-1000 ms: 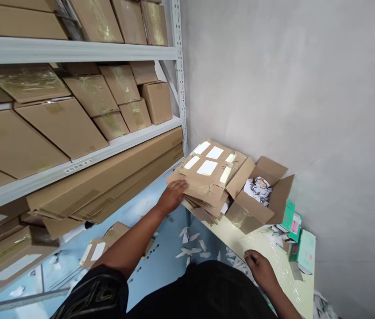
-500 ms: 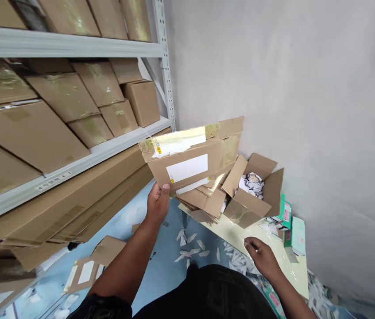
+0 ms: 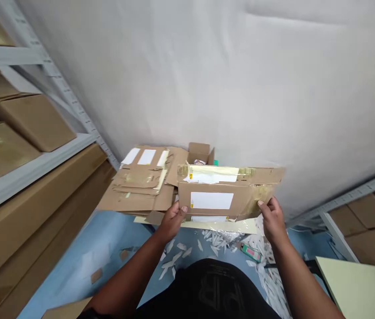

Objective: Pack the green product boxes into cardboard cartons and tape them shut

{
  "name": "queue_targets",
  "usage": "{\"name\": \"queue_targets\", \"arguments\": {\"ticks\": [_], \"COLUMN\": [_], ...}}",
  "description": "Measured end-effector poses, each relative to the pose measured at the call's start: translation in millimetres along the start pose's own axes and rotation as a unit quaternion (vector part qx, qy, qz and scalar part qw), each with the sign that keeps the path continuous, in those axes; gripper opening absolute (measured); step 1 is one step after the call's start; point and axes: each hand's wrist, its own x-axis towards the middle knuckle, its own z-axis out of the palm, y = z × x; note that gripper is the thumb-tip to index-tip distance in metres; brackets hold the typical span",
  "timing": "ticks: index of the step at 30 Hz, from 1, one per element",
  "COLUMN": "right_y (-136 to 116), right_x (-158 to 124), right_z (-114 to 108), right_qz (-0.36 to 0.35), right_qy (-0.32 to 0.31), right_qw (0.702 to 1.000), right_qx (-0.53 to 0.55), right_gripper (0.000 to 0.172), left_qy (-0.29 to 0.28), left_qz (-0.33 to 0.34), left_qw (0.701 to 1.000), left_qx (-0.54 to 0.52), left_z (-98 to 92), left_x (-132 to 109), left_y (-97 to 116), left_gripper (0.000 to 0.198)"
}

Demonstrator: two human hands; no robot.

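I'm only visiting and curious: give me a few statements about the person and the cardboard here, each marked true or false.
1. The left hand and the right hand grip the flattened cardboard box, one at each end. True.
2. The held box bears a red label. False: its label is white.
3. White paper scraps litter the blue floor. True.
4. The pile of flattened cardboard lies to the right of the held box. False: it lies to its left and behind it.
5. The shelf on the left is bare. False: brown cartons sit on it.
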Motion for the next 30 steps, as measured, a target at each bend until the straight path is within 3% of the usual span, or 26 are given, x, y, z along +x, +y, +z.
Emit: {"name": "queue_targets", "arguments": {"ticks": [3,6,12,16,22,25,30], "right_y": [3.2,7.6,16.9,17.4,20.6,28.0,37.6], "right_x": [-19.6,-45.0,-99.4,-129.6,-161.7,-175.8,-195.2], "right_z": [-65.5,-135.6,-259.2,-326.0,-396.5,-419.3,-445.6], "right_qz": [0.009,0.01,0.051,0.071,0.088,0.098,0.136], "right_qy": [0.075,0.133,0.18,0.214,0.283,0.353,0.461], "right_qw": [0.997,0.991,0.981,0.967,0.935,0.906,0.857], "right_qx": [0.024,0.008,-0.06,-0.118,-0.194,-0.211,-0.185], "right_gripper": [0.041,0.041,0.039,0.042,0.049,0.053,0.039], "left_qy": [-0.069,-0.086,-0.125,-0.169,-0.283,-0.35,-0.479], "left_qz": [-0.003,0.019,0.002,-0.03,-0.056,-0.059,-0.061], "left_qw": [0.998,0.996,0.992,0.985,0.957,0.935,0.876], "left_qx": [0.015,0.031,0.003,-0.01,0.005,0.008,0.003], "left_z": [55.6,120.9,256.2,330.4,411.0,445.1,505.7], "left_x": [3.1,7.4,4.6,-12.6,-24.0,-18.2,-2.6], "left_y": [-15.6,-29.3,-63.8,-89.1,-128.1,-150.4,-182.2], "left_gripper": [0.055,0.051,0.045,0.044,0.057,0.068,0.071]}}
